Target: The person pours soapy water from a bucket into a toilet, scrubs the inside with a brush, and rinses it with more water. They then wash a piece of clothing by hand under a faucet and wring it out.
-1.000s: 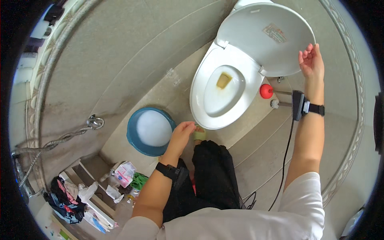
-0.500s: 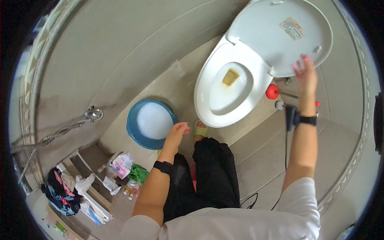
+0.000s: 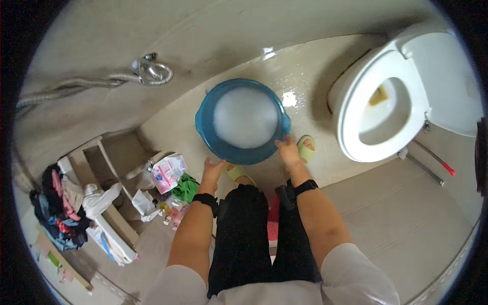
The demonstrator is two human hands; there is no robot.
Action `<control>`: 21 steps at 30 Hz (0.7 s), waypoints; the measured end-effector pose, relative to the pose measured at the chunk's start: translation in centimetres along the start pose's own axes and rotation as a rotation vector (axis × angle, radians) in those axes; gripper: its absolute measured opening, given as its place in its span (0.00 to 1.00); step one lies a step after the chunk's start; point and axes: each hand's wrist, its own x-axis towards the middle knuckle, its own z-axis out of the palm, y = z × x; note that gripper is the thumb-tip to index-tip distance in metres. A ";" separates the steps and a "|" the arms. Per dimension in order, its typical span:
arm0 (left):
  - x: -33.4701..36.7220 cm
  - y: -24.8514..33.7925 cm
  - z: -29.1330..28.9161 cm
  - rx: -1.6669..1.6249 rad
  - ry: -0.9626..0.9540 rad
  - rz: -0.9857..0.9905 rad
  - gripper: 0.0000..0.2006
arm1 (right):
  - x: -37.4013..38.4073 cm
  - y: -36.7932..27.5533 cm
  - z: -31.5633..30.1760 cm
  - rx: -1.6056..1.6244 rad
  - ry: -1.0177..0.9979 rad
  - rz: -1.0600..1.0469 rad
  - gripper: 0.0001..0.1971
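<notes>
Both open hands, left hand [image 3: 212, 170] and right hand [image 3: 288, 151], seemingly touch blue basin [image 3: 204, 133]

Soft, even daylight fills the room, moderately bright with no harsh shadows. Two small patches of glare sit on the wet beige tiled floor [image 3: 315, 81], one in the upper middle of the frame and one just right of the round blue plastic basin of white foam [image 3: 243, 121]. The foam is nearly washed out. A dim shadow lies left of the white ceramic toilet bowl [image 3: 378, 109]. The fisheye lens bends the wall lines and blacks out all four corners. Detail softens toward the rim, notably the heap of clothes at lower left.
</notes>
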 end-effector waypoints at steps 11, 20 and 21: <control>17.5 -5.6 -1.1 -0.565 -0.093 0.050 0.14 | 7.1 6.7 5.8 -0.054 0.442 0.099 0.24; 9.3 -0.3 -4.2 -0.683 -0.112 0.388 0.20 | -2.2 0.4 4.0 0.366 0.575 -0.010 0.09; 6.7 0.2 -4.1 -0.655 -0.112 0.389 0.21 | -3.4 1.3 2.8 0.439 0.535 0.010 0.09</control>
